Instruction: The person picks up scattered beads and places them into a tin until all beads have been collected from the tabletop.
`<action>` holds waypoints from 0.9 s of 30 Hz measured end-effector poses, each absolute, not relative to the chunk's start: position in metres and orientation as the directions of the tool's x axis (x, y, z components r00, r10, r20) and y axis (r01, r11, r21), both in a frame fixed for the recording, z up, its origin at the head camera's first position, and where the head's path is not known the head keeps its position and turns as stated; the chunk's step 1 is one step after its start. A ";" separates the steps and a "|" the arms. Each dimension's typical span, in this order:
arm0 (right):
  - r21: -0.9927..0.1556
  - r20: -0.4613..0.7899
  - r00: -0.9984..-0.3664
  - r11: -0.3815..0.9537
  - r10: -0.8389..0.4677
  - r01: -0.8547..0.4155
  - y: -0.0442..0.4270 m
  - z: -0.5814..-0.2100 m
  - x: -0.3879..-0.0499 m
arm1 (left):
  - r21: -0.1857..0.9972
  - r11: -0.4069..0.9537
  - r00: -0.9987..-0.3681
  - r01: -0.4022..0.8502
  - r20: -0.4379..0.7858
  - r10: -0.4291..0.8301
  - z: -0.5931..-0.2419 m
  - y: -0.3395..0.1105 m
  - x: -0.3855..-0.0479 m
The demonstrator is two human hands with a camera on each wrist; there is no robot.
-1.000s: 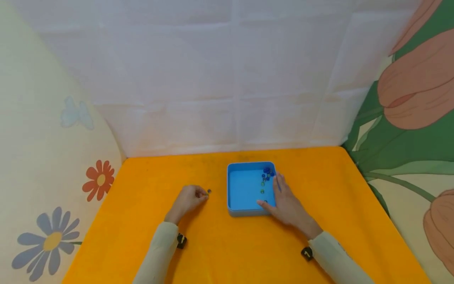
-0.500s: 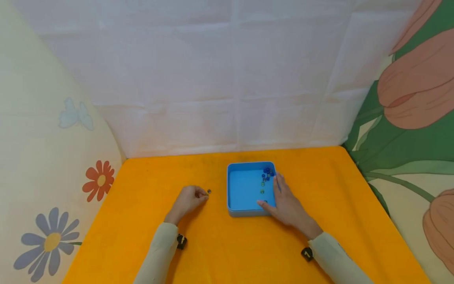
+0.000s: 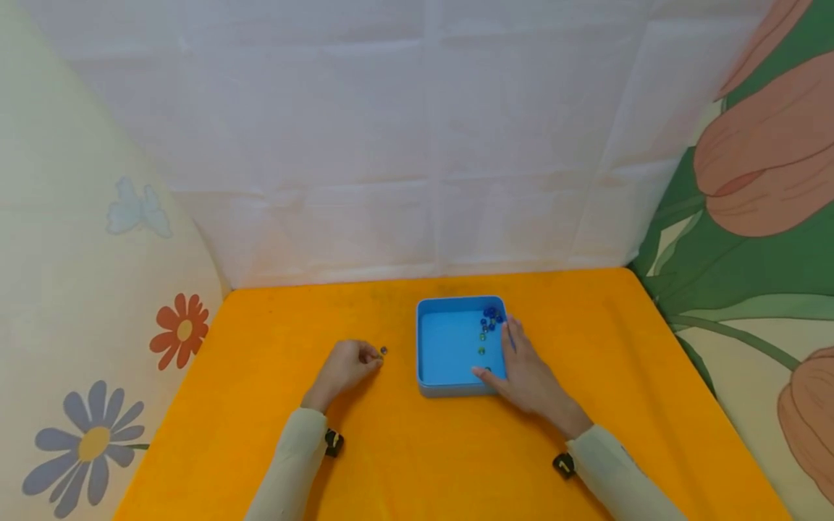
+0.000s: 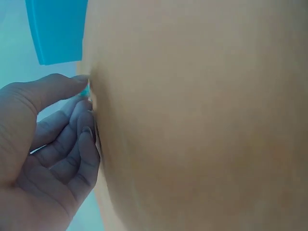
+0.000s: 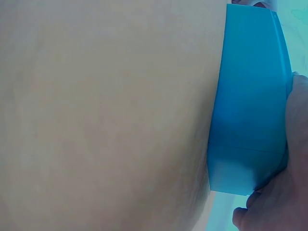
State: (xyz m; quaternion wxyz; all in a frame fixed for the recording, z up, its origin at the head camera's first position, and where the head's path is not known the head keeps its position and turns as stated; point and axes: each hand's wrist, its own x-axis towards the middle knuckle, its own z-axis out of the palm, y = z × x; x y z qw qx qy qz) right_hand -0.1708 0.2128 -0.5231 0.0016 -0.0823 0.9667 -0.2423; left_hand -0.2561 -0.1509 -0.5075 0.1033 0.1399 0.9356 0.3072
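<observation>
My left hand (image 3: 344, 367) is low over the table, left of the box, pinching a small greenish marble (image 4: 85, 90) between thumb and fingertips; the fingers mostly cover it. Just beyond those fingertips a dark glass marble (image 3: 384, 350) lies on the cloth. My right hand (image 3: 529, 376) holds the square blue box (image 3: 420, 344) by its near right corner, thumb over the front rim and fingers along the right wall. Inside the box, several dark blue marbles (image 3: 491, 313) gather at the far right corner. A green marble (image 3: 482, 351) lies nearer the front, and another shows partly by my thumb.
A yellow-orange cloth (image 3: 404, 463) covers the table. Behind it hangs a white creased sheet (image 3: 430, 145). Floral panels stand at both sides, with a red flower (image 3: 185, 331) on the left one and tulips (image 3: 762, 166) on the right.
</observation>
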 end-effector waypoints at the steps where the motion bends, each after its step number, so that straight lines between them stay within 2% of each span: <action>1: -0.469 0.036 -0.987 0.869 -0.160 -0.158 0.213 -0.523 -0.171 | 0.604 0.773 -0.940 0.196 -0.108 0.323 -0.507 -0.150 -0.256; 15: -0.469 0.024 -0.988 0.871 -0.152 -0.145 0.212 -0.522 -0.169 | 0.648 0.747 -0.953 0.150 -0.107 0.284 -0.488 -0.140 -0.255; 27: -0.468 0.033 -0.988 0.871 -0.152 -0.150 0.211 -0.519 -0.168 | 0.662 0.723 -0.946 0.197 -0.066 0.318 -0.477 -0.125 -0.260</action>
